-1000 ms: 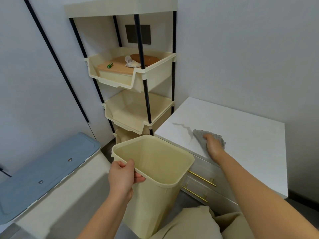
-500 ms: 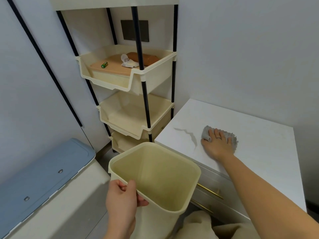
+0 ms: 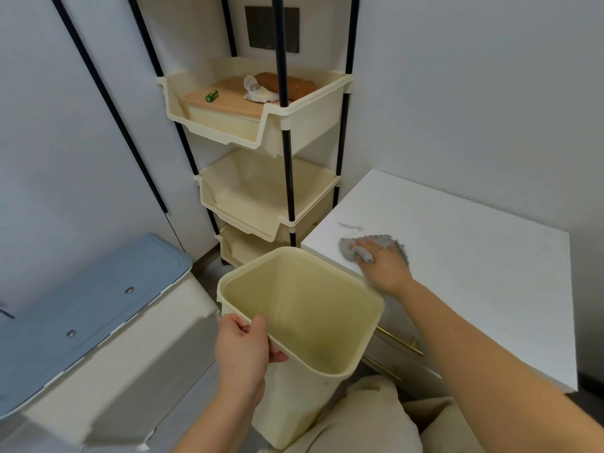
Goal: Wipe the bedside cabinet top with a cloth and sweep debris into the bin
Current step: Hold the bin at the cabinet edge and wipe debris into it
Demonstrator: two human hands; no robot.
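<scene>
The white bedside cabinet top point(image 3: 464, 256) fills the right side. My right hand point(image 3: 382, 266) presses a grey cloth point(image 3: 347, 250) flat on it near the front left corner, with a fold of cloth bunched by the thumb. A thin grey streak of debris point(image 3: 350, 226) lies just beyond the cloth, near the left edge. My left hand point(image 3: 243, 344) grips the near rim of a cream plastic bin point(image 3: 313, 322). The bin's open mouth sits just below the cabinet's left front corner, and its inside looks bare.
A cream tiered rack point(image 3: 274, 132) on black poles stands behind the bin; its top tray holds a green battery point(image 3: 211, 95), crumpled paper point(image 3: 256, 89) and a brown item. A blue-lidded box point(image 3: 81, 305) sits at left. Gold drawer handles point(image 3: 400, 343) face my beige-clad knees point(image 3: 362, 420).
My right hand slid the cloth left toward the cabinet's corner, and the grey debris streak is now shorter. The bin in my left hand stays beside that corner.
</scene>
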